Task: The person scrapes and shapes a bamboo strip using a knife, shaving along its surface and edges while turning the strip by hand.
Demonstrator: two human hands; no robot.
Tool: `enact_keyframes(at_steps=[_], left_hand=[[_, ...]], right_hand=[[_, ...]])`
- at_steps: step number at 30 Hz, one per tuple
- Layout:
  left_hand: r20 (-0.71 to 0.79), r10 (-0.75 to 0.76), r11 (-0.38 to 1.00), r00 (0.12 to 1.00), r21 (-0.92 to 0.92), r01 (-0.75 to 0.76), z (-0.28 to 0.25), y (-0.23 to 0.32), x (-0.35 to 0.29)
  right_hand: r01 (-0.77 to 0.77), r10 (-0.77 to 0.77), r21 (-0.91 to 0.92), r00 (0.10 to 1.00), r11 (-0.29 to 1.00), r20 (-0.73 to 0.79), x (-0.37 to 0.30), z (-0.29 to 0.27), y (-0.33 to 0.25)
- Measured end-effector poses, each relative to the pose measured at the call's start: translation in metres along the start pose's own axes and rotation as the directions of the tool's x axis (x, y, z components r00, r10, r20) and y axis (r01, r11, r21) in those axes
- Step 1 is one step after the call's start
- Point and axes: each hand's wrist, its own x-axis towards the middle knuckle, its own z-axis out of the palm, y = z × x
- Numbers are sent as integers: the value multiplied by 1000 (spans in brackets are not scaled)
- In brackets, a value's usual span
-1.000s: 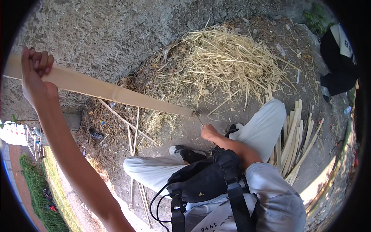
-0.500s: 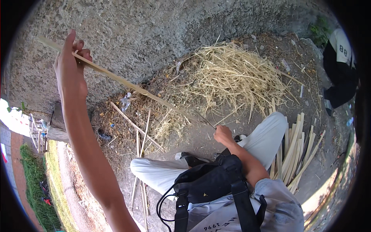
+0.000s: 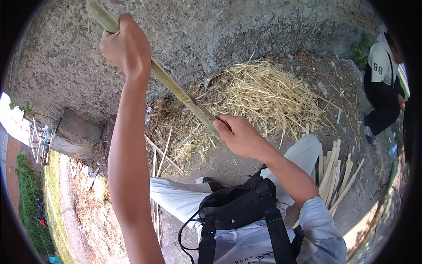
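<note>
Strip (image 3: 176, 90): long bamboo piece, held slanting from upper left down to centre, above the ground.
Left hand (image 3: 125, 46): raised, clenched around the strip's upper end.
Right hand (image 3: 239, 136): grasps the strip's lower end, fingers wrapped over it.
Shavings (image 3: 268, 94): pale heap on the ground just beyond the right hand, beneath the strip's lower part.
Slats (image 3: 334, 174): bundle lying right of the knee.
Bag (image 3: 241, 207): black, strapped at the chest.
Block (image 3: 77, 134): grey, left, well apart.
Bystander (image 3: 382, 83): upper right, well apart.

The one head-worn view looks steeply down, close over the raised forearms and lap.
</note>
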Motion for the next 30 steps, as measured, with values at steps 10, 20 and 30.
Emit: enact_keyframes(at_steps=[10,20,30], left_hand=[[-105,31,998,994,60,-25,-9,4,-10],[-119,-15,996,993,80,25,-18,-7,0],[-131,75,994,989,88,-64,-11,-13,1]], right_hand=[[-339,306,274,939,900,155,25,30,62],[-46,43,99,999,994,30,19,7,-46],[-424,454,-206,881,882,134,26,47,102]])
